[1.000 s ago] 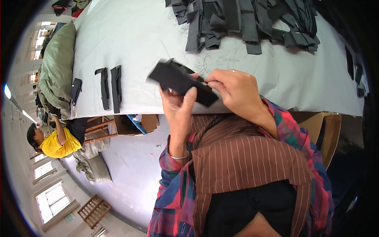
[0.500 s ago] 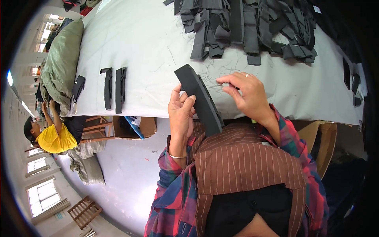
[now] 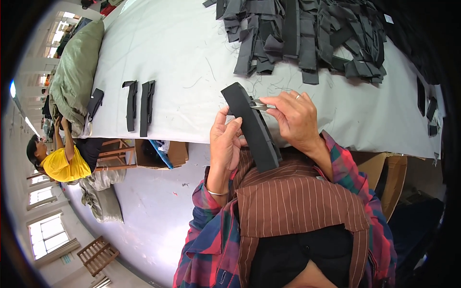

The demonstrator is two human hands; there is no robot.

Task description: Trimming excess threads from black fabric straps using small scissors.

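Note:
A folded black fabric strip (image 3: 253,126) slants above the near edge of the table. My left hand (image 3: 225,144) grips its left side, with the thumb on the front face and the other fingers partly behind. At the strip's upper right edge, my right hand (image 3: 295,120) pinches small silver thread snips (image 3: 259,105), whose tips meet or lie very close to the fabric. The handle is mostly covered by my fingers.
A heap of dark fabric strips (image 3: 307,38) lies on the white-covered table (image 3: 177,57), among loose threads. Two strips (image 3: 146,108) lie to the left, near a green sack (image 3: 77,72). A person in yellow (image 3: 69,163) works at far left. Cardboard boxes (image 3: 180,154) stand below the table.
My right hand has moved left to the strip's edge, and the silver snips now show between its fingers. The strip and my left hand have shifted slightly right and down in view.

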